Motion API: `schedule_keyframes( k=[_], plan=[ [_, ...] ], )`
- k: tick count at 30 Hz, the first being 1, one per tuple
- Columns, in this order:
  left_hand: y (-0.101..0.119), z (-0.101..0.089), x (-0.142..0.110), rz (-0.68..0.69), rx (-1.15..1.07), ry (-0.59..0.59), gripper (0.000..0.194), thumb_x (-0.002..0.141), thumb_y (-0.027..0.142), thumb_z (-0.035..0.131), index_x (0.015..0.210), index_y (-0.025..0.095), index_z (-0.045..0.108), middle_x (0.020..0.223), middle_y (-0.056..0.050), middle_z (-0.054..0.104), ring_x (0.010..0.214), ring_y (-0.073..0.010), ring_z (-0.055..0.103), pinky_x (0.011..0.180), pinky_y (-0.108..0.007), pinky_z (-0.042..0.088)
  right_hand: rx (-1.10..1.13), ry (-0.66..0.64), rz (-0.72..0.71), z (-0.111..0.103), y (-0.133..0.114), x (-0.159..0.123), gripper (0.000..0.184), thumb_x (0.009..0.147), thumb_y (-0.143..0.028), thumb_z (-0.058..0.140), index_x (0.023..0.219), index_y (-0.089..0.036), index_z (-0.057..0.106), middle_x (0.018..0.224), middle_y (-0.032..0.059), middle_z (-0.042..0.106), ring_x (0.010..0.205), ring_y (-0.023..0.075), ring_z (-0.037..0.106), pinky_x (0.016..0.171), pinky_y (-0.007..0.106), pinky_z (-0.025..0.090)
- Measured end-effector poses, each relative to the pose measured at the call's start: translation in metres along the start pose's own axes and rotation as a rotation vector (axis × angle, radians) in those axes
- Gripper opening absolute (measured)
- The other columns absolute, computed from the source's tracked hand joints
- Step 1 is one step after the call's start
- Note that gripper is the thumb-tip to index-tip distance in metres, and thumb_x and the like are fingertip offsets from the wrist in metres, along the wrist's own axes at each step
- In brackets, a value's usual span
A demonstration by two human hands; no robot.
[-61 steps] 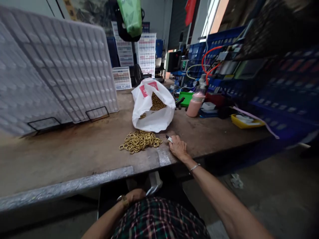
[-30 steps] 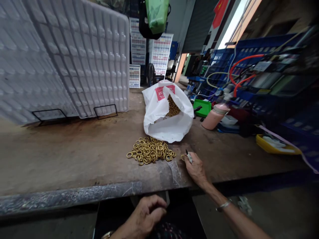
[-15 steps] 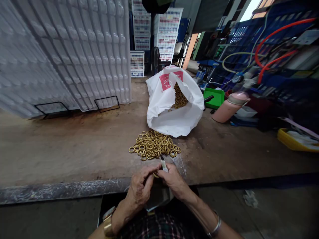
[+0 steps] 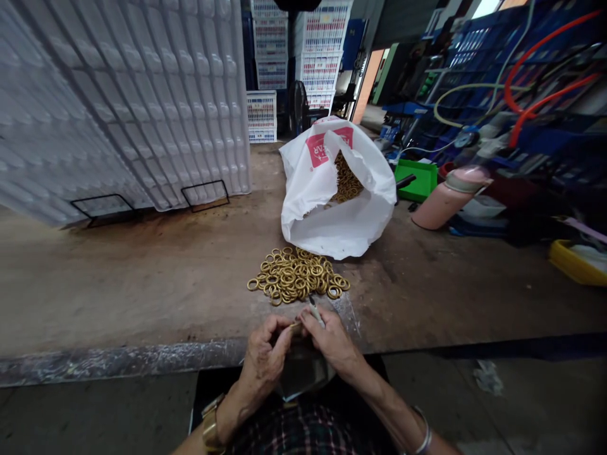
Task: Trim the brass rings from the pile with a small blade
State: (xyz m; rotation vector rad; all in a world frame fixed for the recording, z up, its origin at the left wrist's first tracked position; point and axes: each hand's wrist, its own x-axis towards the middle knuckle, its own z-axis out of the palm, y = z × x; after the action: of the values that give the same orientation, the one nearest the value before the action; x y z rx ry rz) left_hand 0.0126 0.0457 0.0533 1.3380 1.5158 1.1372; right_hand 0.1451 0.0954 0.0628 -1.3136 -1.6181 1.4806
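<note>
Pinching a golden ring (image 4: 295, 327), left hand (image 4: 262, 352) half-curled; right hand (image 4: 334, 342) clutching slim white tool (image 4: 317, 314). Golden heap (image 4: 294, 278) twelve o'clock, brown tabletop (image 4: 165, 284), white crates (image 4: 319, 69) beyond.

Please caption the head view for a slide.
Left hand and right hand hold a ring near piled rings and a white bag.

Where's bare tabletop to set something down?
Left of the ring pile, in front of the ridged panels, the tabletop is bare; likewise right of the pile, in front of the pink bottle. Crowded: the middle, with white bag, pile, left hand and right hand, and around the green tray.
</note>
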Motion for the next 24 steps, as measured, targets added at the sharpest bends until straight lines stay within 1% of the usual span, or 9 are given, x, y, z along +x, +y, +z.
schedule_keyframes(
  k=[3,5,9,13,16,19,20,22,24],
  plan=[
    [0.0,0.002,0.0,-0.049,-0.057,-0.017,0.018,0.079,0.029,0.05,0.077,0.015,0.059,0.058,0.001,0.052,0.051,-0.0106,0.047,0.051,-0.022,0.04,-0.131,-0.002,-0.07,0.002,-0.001,-0.002,0.024,0.076,-0.04,0.045,0.066,-0.019,0.05,0.059,-0.0024,0.048,0.057,0.0112,0.043,0.055,0.023,0.035],
    [0.003,0.002,0.0,-0.128,-0.128,-0.042,0.019,0.077,0.032,0.051,0.075,0.014,0.057,0.058,0.002,0.051,0.049,-0.0098,0.046,0.049,-0.021,0.039,-0.163,0.001,-0.073,0.004,-0.001,-0.003,0.023,0.077,-0.039,0.045,0.067,-0.019,0.05,0.06,-0.0023,0.049,0.058,0.0116,0.044,0.055,0.023,0.035],
    [0.011,-0.001,0.001,-0.313,-0.272,-0.173,0.027,0.077,0.042,0.049,0.076,0.015,0.051,0.059,0.002,0.053,0.046,-0.0083,0.047,0.045,-0.02,0.038,-0.141,-0.001,-0.074,0.005,0.002,-0.004,0.021,0.078,-0.035,0.044,0.066,-0.018,0.049,0.059,-0.0031,0.048,0.058,0.0111,0.044,0.057,0.023,0.035],
    [0.013,-0.002,0.001,-0.377,-0.369,-0.259,0.032,0.076,0.047,0.051,0.076,0.015,0.049,0.061,0.001,0.055,0.046,-0.0072,0.047,0.043,-0.018,0.037,-0.116,-0.028,-0.083,0.002,0.004,-0.003,0.02,0.079,-0.032,0.042,0.067,-0.018,0.05,0.059,-0.003,0.05,0.059,0.011,0.046,0.057,0.022,0.036],
    [0.011,-0.001,-0.001,-0.411,-0.478,-0.261,0.031,0.076,0.046,0.054,0.078,0.015,0.049,0.066,0.001,0.055,0.048,-0.0068,0.047,0.042,-0.017,0.036,-0.185,0.028,-0.102,-0.002,0.008,-0.003,0.02,0.082,-0.03,0.038,0.07,-0.019,0.05,0.058,-0.0026,0.049,0.056,0.0113,0.046,0.054,0.022,0.034],
    [0.01,-0.001,-0.003,-0.409,-0.549,-0.213,0.029,0.076,0.044,0.055,0.079,0.016,0.049,0.067,0.001,0.054,0.049,-0.0064,0.045,0.043,-0.017,0.037,-0.412,0.076,-0.195,-0.006,0.013,-0.007,0.014,0.08,-0.023,0.038,0.074,-0.019,0.051,0.058,-0.0018,0.051,0.053,0.012,0.046,0.053,0.023,0.032],
    [0.01,-0.001,-0.004,-0.404,-0.561,-0.198,0.029,0.076,0.044,0.055,0.078,0.016,0.049,0.067,0.001,0.053,0.049,-0.0062,0.045,0.043,-0.017,0.037,-0.499,0.06,-0.245,-0.006,0.014,-0.009,0.012,0.078,-0.02,0.04,0.076,-0.019,0.051,0.06,-0.001,0.053,0.055,0.0124,0.047,0.054,0.023,0.031],
    [0.011,-0.002,-0.005,-0.391,-0.572,-0.182,0.028,0.077,0.043,0.054,0.078,0.015,0.048,0.066,0.002,0.052,0.049,-0.006,0.044,0.044,-0.017,0.037,-0.631,0.0,-0.323,-0.006,0.014,-0.014,0.014,0.074,-0.013,0.041,0.079,-0.019,0.052,0.066,0.0008,0.057,0.059,0.0132,0.05,0.055,0.024,0.031],
    [0.011,-0.002,-0.005,-0.373,-0.562,-0.181,0.029,0.078,0.043,0.053,0.077,0.015,0.049,0.064,0.002,0.051,0.049,-0.0061,0.044,0.045,-0.017,0.037,-0.699,-0.053,-0.332,-0.003,0.012,-0.018,0.017,0.072,-0.01,0.041,0.08,-0.019,0.053,0.071,0.0019,0.061,0.062,0.0137,0.053,0.056,0.024,0.03]
  ],
)
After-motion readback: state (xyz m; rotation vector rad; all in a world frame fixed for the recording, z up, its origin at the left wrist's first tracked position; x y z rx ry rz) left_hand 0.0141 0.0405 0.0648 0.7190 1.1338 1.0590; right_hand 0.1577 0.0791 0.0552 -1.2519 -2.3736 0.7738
